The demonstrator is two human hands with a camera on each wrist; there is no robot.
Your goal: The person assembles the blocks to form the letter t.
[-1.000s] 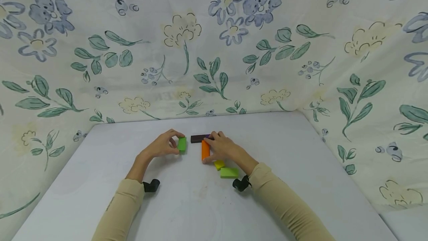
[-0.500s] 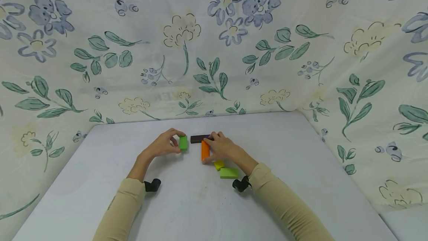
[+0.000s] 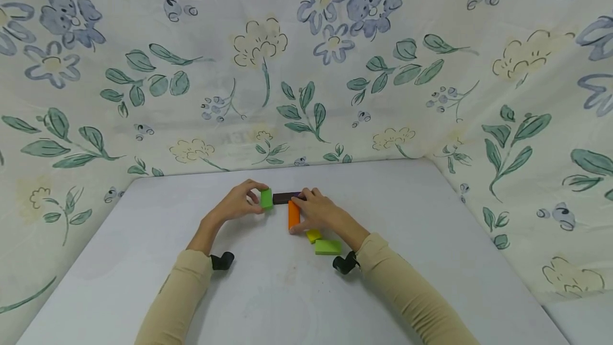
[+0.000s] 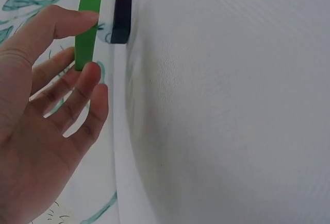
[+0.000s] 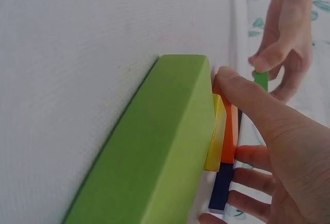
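Observation:
My left hand (image 3: 241, 199) pinches a green block (image 3: 266, 199) between thumb and fingers, just off the left end of a dark block (image 3: 283, 198). In the left wrist view the thumb lies across the upright green block (image 4: 86, 41). My right hand (image 3: 320, 211) holds an orange block (image 3: 294, 217), thumb at its near end and fingertips at its far end. The orange block meets the dark block's near side. A dark blue or purple block (image 5: 221, 188), partly under my right fingers, continues the dark row. A yellow block (image 3: 313, 236) sits below my right hand.
A light green block (image 3: 328, 247) lies nearest me, touching or close to the yellow one. The white table (image 3: 287, 302) ends at a floral cloth (image 3: 297, 95) behind and at the sides. Black wrist cameras (image 3: 222, 261) hang under both wrists.
My left hand has moved the green block right and slightly away from me, towards the dark block's left end. The right hand and the other blocks stay where they were.

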